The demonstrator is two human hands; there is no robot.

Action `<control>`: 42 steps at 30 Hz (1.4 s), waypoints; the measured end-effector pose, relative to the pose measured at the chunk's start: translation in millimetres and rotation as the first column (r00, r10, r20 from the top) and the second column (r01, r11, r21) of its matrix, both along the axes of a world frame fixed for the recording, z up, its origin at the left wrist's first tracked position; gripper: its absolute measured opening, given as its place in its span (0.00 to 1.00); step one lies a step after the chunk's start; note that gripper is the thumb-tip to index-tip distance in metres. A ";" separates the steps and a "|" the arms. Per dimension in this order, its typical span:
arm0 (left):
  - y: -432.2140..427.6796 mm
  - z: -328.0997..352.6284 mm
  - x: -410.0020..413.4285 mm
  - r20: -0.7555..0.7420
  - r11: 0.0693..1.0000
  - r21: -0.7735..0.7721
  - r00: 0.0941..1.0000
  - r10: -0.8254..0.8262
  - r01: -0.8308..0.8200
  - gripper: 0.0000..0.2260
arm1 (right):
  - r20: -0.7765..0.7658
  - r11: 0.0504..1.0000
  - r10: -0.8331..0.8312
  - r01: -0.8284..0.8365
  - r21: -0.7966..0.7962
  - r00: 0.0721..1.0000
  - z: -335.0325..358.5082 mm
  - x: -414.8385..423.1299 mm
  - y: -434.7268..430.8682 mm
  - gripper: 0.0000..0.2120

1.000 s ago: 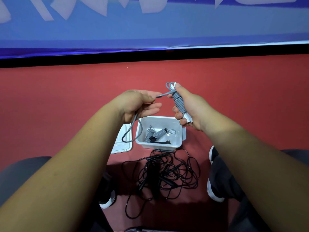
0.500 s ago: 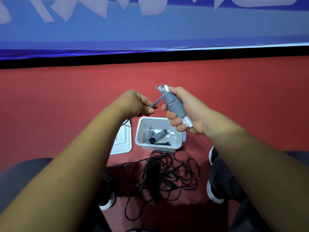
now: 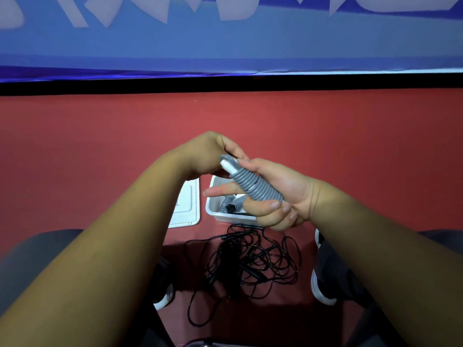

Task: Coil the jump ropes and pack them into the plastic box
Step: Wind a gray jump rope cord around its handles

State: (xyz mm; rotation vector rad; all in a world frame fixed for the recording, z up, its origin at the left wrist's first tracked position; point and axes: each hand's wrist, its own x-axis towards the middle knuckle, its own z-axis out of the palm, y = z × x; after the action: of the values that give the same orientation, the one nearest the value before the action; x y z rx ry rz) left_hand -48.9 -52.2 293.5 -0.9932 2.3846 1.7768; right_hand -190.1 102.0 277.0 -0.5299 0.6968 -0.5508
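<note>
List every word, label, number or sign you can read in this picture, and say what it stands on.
No text can be read.
Blue banner: big white shapes, cut off at the top edge, not readable as letters.
White lid, plastic box, grey jump rope: no print visible.

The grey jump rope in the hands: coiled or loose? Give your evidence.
Coiled. The grey jump rope is wound in tight turns around its white handle, gripped by the right hand.
</note>
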 end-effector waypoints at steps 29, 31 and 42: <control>-11.2 22.1 -9.5 0.016 0.612 -0.782 0.986 -0.164 0.114 0.13 | -0.461 0.780 -0.574 0.623 -0.056 0.677 -33.0 -10.0 -20.9 0.14; -11.6 17.5 -9.5 0.112 0.597 -0.783 0.984 -0.141 0.175 0.13 | -0.417 0.732 -0.643 0.676 -0.087 0.643 -33.0 -12.9 -21.3 0.10; -10.8 -2.8 -8.9 0.109 0.853 -0.522 0.993 0.050 0.014 0.06 | -0.376 0.646 -0.744 0.738 -0.195 0.552 -20.2 -11.1 -26.9 0.29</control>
State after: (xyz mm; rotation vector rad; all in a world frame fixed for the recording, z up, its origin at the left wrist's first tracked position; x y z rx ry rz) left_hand -57.8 -63.0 290.7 -1.1177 2.8465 1.0326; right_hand -201.2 75.1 256.8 -0.3417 1.3706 -1.2735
